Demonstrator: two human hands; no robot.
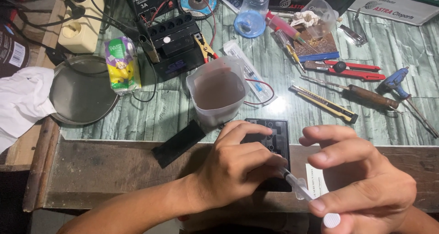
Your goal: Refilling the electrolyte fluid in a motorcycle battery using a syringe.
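Note:
My left hand [238, 163] rests on a small black battery box [276, 138] with open cells at the table's front edge, fingers curled over its top. My right hand [361, 183] grips a clear syringe [299, 188], thumb on the white plunger end, its tip pointing into the box beside my left fingers. Just behind the box stands a translucent plastic jug [217, 94] holding brownish liquid. A flat black strip [178, 142] lies to the left of the box.
A larger black battery [176, 44] with clip leads sits at the back, a round metal tray [80, 90] and white cloth [23, 101] at left. Screwdrivers, a utility knife [324, 103], red pliers [347, 69] and plastic cups lie at right.

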